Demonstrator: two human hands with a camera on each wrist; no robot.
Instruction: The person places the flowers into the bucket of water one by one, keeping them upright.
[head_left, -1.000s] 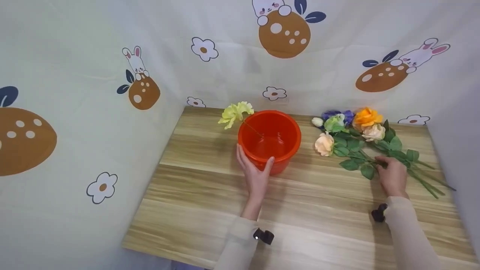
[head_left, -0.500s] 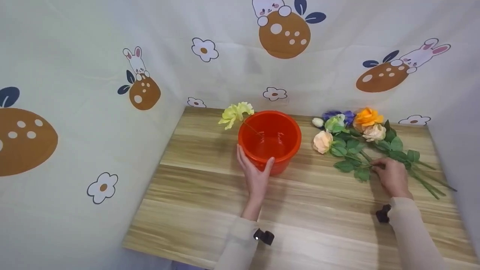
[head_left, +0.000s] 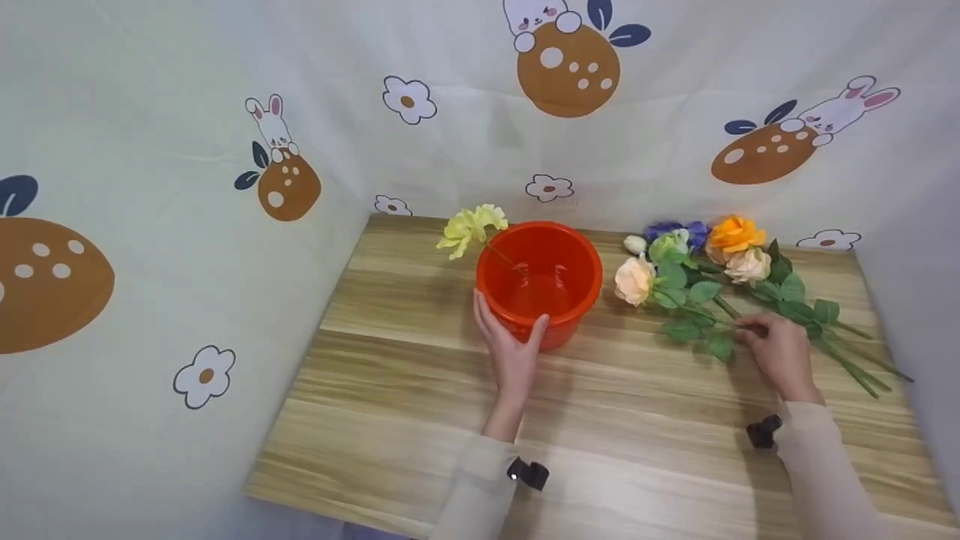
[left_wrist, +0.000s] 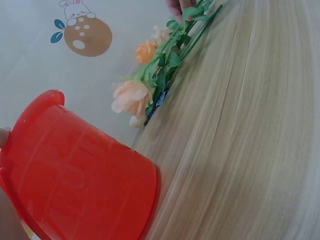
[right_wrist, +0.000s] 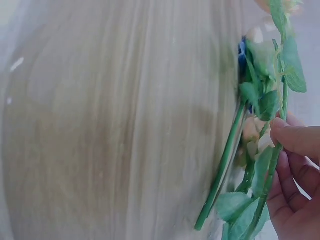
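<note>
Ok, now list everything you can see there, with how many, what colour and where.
table: 1, wood-grain brown, under everything
bucket: 1, red, on the table
yellow-green flower: 1, over the bucket's left rim, stem inside
peach rose: 1, right of the bucket
white bud: 1, behind the peach rose
pale green flower: 1, beside the white bud
blue-purple blooms: count unclear, behind the pale green flower
orange rose: 1, back right
pale peach rose: at least 1, before the orange rose
printed cloth: count unclear, off-white, around the table
wrist devices: 2, black, at the sleeves
sleeves: 2, pale beige, both arms
left hand: 1, gripping the bucket
right hand: 1, pinching the peach rose's stem
</note>
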